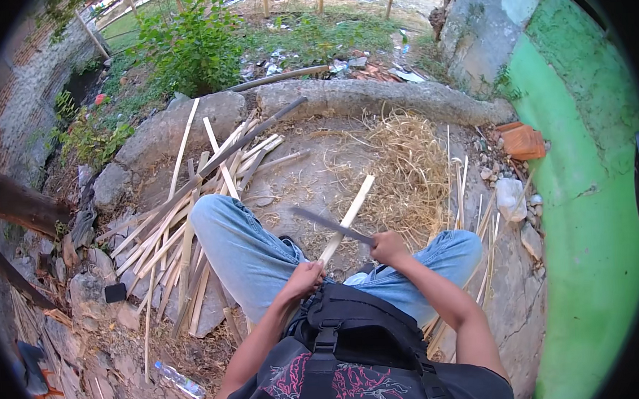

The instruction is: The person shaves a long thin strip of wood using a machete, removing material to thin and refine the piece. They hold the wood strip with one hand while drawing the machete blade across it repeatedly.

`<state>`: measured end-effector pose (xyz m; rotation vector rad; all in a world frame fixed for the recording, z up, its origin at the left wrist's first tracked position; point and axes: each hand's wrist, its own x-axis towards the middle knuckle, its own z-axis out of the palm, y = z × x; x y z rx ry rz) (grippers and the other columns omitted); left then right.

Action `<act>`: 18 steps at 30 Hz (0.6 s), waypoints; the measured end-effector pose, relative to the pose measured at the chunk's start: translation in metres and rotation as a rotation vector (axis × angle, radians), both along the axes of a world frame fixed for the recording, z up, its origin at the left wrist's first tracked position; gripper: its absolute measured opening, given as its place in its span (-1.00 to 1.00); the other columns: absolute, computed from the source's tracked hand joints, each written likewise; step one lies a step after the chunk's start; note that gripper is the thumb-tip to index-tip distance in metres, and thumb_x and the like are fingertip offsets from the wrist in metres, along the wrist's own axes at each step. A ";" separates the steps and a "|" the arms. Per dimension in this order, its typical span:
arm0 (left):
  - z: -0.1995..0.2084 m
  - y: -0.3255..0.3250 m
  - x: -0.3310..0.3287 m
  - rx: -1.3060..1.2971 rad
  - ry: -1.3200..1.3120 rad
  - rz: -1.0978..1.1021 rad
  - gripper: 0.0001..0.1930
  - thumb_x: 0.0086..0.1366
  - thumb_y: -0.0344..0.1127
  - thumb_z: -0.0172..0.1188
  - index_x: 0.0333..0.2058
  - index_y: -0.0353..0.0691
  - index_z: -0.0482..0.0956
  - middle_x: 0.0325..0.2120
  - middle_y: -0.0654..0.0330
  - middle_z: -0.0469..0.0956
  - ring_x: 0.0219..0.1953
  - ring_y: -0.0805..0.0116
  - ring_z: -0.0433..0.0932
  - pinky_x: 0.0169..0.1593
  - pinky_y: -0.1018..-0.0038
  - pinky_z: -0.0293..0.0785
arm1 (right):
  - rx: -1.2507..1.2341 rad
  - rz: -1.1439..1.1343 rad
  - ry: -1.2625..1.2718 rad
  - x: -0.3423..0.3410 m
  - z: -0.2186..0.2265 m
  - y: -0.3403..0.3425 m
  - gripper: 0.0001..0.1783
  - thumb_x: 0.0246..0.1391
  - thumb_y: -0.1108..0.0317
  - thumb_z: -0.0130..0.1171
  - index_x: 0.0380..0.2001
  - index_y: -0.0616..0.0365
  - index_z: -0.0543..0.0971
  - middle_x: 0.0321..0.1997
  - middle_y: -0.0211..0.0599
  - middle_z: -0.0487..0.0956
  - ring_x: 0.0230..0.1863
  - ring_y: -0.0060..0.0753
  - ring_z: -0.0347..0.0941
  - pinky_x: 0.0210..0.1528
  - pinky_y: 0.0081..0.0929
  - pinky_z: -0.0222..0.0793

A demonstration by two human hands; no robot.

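Note:
My left hand (307,277) is closed around the near end of a pale, flat bamboo strip (354,206), which slants up and away to the right between my knees. In my right hand (389,248) is the handle of a long, dark-bladed knife (328,223). Its blade points left and crosses over the strip partway along; whether it touches the strip I cannot tell. Beyond my right knee lies a heap of thin, curly shavings (408,173). By my left knee is a loose pile of split bamboo strips (170,243), with a dark pole (230,148) across it.
A low stone kerb (379,95) curves across the far side. A green wall (587,207) rises at the right, with an orange brick piece (522,141) and a white plastic bag (510,198) near it. A clear bottle (179,381) lies at lower left, below a small black object (115,292).

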<state>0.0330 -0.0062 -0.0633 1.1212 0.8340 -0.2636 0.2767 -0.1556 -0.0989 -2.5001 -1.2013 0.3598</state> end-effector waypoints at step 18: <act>-0.005 -0.009 0.018 0.603 -0.092 -0.102 -0.57 0.34 -0.12 -0.10 -0.41 -0.42 0.55 -0.58 -0.10 0.53 -0.47 0.07 0.52 -0.28 0.25 0.39 | 0.246 -0.079 0.102 -0.046 0.035 -0.016 -0.74 -0.15 0.22 0.17 -0.68 0.20 0.57 -0.73 -0.03 0.47 -0.70 -0.08 0.43 -0.55 -0.25 0.34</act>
